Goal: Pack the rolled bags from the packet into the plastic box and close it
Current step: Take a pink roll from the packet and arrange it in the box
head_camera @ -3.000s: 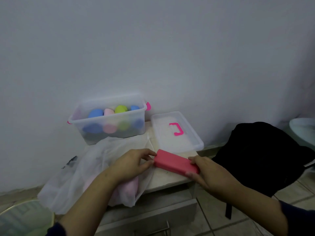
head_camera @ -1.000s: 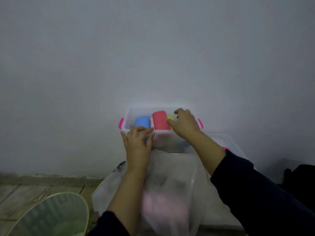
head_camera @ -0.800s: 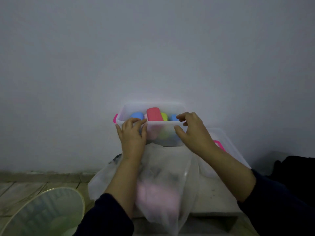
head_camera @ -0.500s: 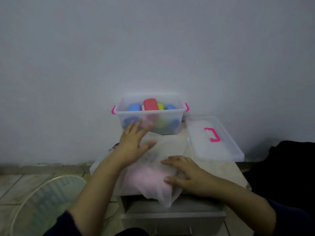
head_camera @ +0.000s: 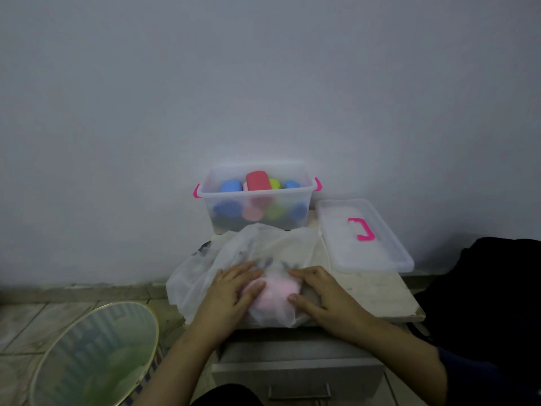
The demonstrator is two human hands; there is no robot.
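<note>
A clear plastic box with pink latches stands against the wall, holding blue, pink and green rolled bags with a red roll on top. Its clear lid with a pink handle lies flat to the right. In front lies the white translucent packet, and a pale pink roll shows through it. My left hand and my right hand rest on the packet on either side of that pink roll, fingers against the plastic.
Everything sits on a small cabinet top with a drawer below. A round mesh bin stands on the tiled floor at lower left. A black bag or chair fills the right side.
The red roll went from my hands into the box. Both hands then drew back from the box to the packet and closed in around the pink roll inside it.
</note>
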